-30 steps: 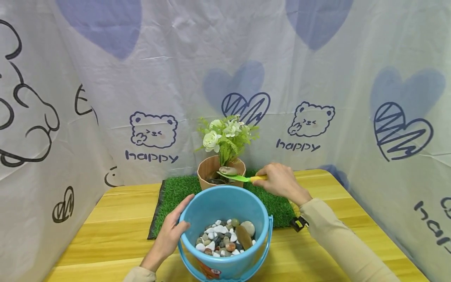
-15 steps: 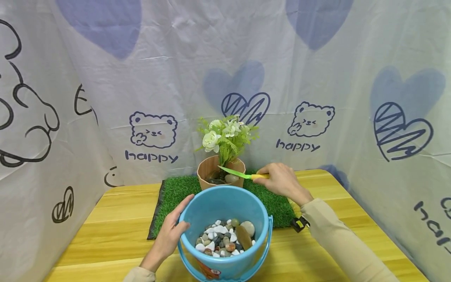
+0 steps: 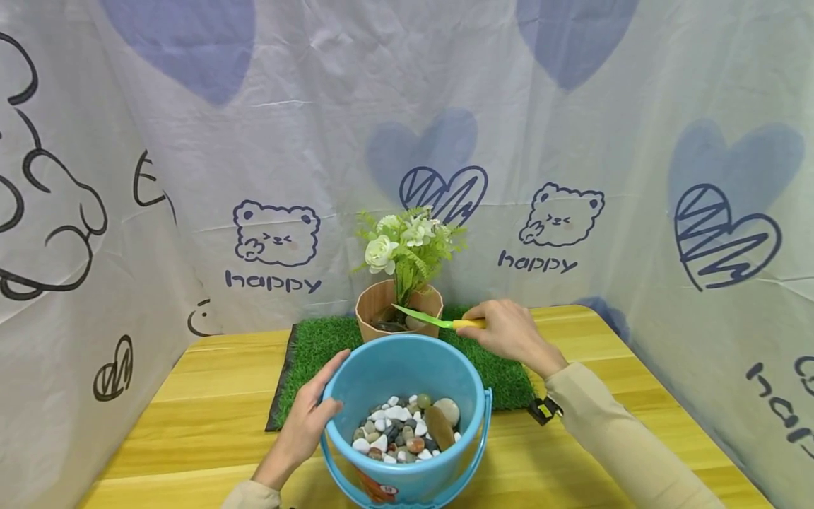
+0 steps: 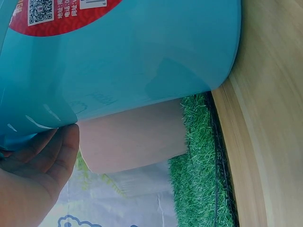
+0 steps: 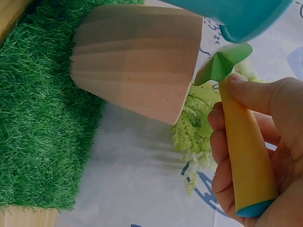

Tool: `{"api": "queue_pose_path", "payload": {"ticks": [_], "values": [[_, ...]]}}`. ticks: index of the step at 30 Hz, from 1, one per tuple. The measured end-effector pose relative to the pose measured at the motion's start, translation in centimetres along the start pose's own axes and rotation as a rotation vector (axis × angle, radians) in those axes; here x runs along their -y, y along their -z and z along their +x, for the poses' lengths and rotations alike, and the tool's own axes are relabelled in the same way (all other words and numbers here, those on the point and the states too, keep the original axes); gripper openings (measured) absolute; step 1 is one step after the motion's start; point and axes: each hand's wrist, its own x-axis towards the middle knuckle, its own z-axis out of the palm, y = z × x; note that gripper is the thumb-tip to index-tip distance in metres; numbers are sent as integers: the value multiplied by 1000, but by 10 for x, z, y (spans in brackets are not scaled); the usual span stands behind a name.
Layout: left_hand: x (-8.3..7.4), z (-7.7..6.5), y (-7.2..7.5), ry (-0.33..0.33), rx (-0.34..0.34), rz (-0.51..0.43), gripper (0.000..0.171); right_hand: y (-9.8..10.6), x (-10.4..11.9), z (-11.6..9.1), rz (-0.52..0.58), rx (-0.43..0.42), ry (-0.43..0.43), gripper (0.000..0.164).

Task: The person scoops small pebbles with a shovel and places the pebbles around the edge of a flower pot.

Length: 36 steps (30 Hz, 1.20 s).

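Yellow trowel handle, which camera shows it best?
The right wrist view: the yellow handle appears large there, down to its teal end, gripped by the right hand. Head shows only a short piece, the hand hiding the rest; left wrist shows none.

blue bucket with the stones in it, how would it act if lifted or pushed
The blue bucket is probably heavy for its size, given the many stones inside. With them lying low, it seems more apt to slide than tip under a gentle push. Its smooth, glossy wall may feel slippery.

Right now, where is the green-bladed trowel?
In the head view, the trowel is in the right hand, its blade over the flowerpot, beyond the blue bucket.
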Motion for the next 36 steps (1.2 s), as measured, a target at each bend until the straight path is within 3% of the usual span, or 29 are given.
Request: {"api": "queue_pose_path", "payload": {"ticks": [11,27,36], "values": [[0,0,0,-24,3,18,71,7,7,-15,75,9,69,23],[1,0,1,-29,7,18,70,20,26,-36,-5,-11,216,19],[1,0,1,-26,2,25,70,21,30,-47,-115,0,293,25]]}}
